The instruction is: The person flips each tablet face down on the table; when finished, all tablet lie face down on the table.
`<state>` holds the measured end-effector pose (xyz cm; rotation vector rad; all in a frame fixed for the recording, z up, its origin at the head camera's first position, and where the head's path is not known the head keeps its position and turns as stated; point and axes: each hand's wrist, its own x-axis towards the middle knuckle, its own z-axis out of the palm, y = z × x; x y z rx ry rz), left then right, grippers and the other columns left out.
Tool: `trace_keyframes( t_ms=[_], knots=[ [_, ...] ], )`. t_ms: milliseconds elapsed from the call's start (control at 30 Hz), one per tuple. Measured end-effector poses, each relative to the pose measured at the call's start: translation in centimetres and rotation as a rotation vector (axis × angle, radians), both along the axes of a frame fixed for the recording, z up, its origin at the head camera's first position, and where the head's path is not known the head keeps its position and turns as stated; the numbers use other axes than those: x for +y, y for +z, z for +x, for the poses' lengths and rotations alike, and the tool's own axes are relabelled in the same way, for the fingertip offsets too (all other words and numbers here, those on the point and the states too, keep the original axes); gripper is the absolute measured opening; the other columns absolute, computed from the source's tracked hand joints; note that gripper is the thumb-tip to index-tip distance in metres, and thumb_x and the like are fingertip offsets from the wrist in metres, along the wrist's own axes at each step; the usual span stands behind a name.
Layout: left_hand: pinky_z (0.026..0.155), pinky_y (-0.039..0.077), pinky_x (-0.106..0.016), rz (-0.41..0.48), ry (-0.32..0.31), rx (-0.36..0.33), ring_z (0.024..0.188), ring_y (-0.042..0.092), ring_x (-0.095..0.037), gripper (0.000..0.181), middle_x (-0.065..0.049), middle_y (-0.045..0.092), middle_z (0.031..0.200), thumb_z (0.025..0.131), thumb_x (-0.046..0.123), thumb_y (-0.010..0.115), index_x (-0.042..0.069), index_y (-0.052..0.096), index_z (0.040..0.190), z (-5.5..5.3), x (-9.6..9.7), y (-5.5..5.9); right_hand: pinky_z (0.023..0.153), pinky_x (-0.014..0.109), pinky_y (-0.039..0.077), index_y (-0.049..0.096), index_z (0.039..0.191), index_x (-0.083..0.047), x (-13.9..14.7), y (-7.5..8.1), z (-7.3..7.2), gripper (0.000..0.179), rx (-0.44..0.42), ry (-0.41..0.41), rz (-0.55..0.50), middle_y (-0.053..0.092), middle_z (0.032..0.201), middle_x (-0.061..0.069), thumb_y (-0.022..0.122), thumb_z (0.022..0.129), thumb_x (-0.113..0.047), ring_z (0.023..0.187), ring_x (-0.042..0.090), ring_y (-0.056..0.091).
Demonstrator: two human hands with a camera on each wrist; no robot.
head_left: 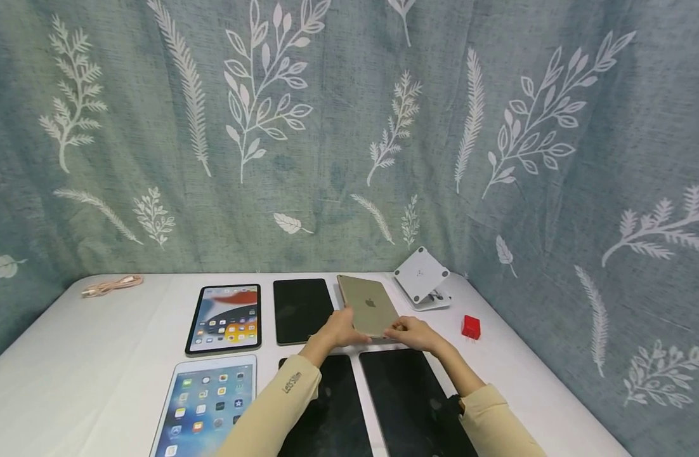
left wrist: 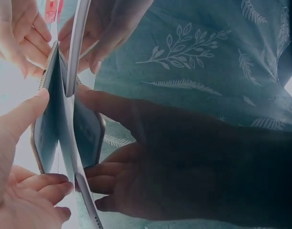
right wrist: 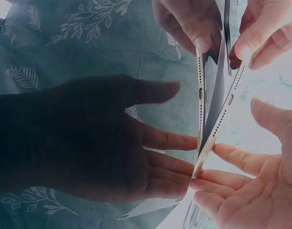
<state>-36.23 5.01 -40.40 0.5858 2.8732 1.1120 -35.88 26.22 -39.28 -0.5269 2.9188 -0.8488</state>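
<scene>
A gold tablet (head_left: 368,307) lies back-up in the rear row, apple logo showing. Its left end stands higher than its right corner over a glossy dark surface that mirrors it in the right wrist view. My left hand (head_left: 341,329) holds it at the near left corner, thumb (right wrist: 246,47) on the edge with the speaker holes. At the near right corner, my right hand (head_left: 417,334) touches the tablet with straight fingers (right wrist: 222,183), thumb apart from it. Two dark-screened tablets (head_left: 332,406) (head_left: 409,397) lie below my forearms.
Left of the gold tablet lies another dark tablet (head_left: 302,311). Two lit tablets (head_left: 226,317) (head_left: 209,400) are farther left. A white folding stand (head_left: 422,276) and a red charger (head_left: 471,327) sit at right. A coiled pink cable (head_left: 112,285) lies back left, before the curtain (head_left: 338,158).
</scene>
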Motion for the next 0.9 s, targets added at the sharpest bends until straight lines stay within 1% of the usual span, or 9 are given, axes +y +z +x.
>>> trace_keyframes(
  t_ms=[67,167,267,300,367,433,567,667,900],
  knots=[
    [0.093,0.049,-0.045,-0.012,0.004,-0.008,0.108,0.060,-0.037,0.086,-0.027,0.061,0.115,0.075,0.028,0.082,-0.016,0.039,0.134,0.2,0.1,0.1,0.061,0.029,0.041,0.067,0.094,-0.004,1.2,-1.4,-1.3,0.034,0.060,0.069,-0.020,0.057,0.076,0.002,0.061,0.088,-0.037,0.069,0.014,0.050],
    [0.091,0.049,-0.043,-0.029,0.016,-0.011,0.103,0.061,-0.034,0.083,-0.026,0.061,0.111,0.073,0.028,0.084,-0.017,0.042,0.130,0.3,0.2,0.1,0.061,0.029,0.041,0.066,0.093,-0.006,2.0,-2.4,-2.0,0.030,0.102,0.104,-0.020,0.057,0.077,0.002,0.060,0.086,-0.034,0.069,0.014,0.051],
    [0.086,0.050,-0.042,-0.070,0.030,-0.002,0.096,0.062,-0.031,0.076,-0.023,0.062,0.104,0.070,0.029,0.086,-0.014,0.049,0.122,0.1,0.4,0.0,0.063,0.031,0.042,0.065,0.094,-0.004,1.7,-1.9,-1.3,0.024,0.081,0.075,-0.023,0.057,0.079,0.005,0.060,0.083,-0.025,0.072,0.017,0.051],
    [0.084,0.051,-0.042,-0.084,0.032,0.003,0.092,0.062,-0.030,0.073,-0.021,0.062,0.100,0.070,0.029,0.086,-0.012,0.052,0.118,0.0,0.5,-0.1,0.065,0.034,0.043,0.065,0.095,-0.001,1.2,-1.0,-0.4,0.025,0.046,0.036,-0.013,0.057,0.080,0.008,0.061,0.080,-0.019,0.073,0.020,0.052],
    [0.079,0.051,-0.041,-0.133,0.037,0.021,0.085,0.061,-0.027,0.063,-0.017,0.061,0.093,0.069,0.030,0.087,-0.008,0.057,0.108,-0.2,0.8,-0.2,0.066,0.034,0.043,0.064,0.099,0.004,1.0,-0.8,0.2,0.027,0.044,0.028,0.010,0.058,0.083,0.012,0.058,0.078,-0.012,0.075,0.021,0.051],
    [0.069,0.050,-0.037,-0.181,0.032,0.088,0.073,0.058,-0.022,0.048,-0.011,0.059,0.082,0.069,0.030,0.087,-0.002,0.061,0.093,-0.4,0.9,-0.5,0.065,0.034,0.043,0.063,0.103,0.007,0.8,-0.4,0.7,0.032,0.034,0.022,0.037,0.057,0.083,0.013,0.056,0.075,-0.006,0.075,0.021,0.049],
    [0.061,0.047,-0.034,-0.248,0.040,0.147,0.062,0.051,-0.017,0.031,-0.004,0.056,0.069,0.071,0.022,0.085,0.004,0.059,0.073,-0.1,1.3,-0.2,0.063,0.030,0.040,0.062,0.110,0.010,0.7,-0.3,1.0,0.040,0.025,0.034,0.073,0.053,0.080,0.011,0.055,0.073,-0.003,0.072,0.018,0.046],
    [0.063,0.047,-0.034,-0.271,0.046,0.129,0.064,0.051,-0.017,0.027,-0.004,0.059,0.072,0.073,0.017,0.083,0.004,0.061,0.075,0.6,1.5,0.4,0.063,0.030,0.038,0.062,0.108,0.010,0.7,-0.2,0.9,0.039,0.013,0.044,0.069,0.052,0.078,0.009,0.055,0.073,-0.004,0.072,0.018,0.045],
    [0.064,0.047,-0.034,-0.274,0.039,0.113,0.067,0.052,-0.017,0.024,-0.007,0.061,0.078,0.077,0.017,0.080,0.003,0.062,0.081,0.6,0.9,0.6,0.059,0.026,0.030,0.058,0.083,0.002,0.6,0.1,0.2,0.009,-0.001,0.111,0.079,0.042,0.070,0.000,0.055,0.079,-0.005,0.066,0.014,0.039]
  ],
)
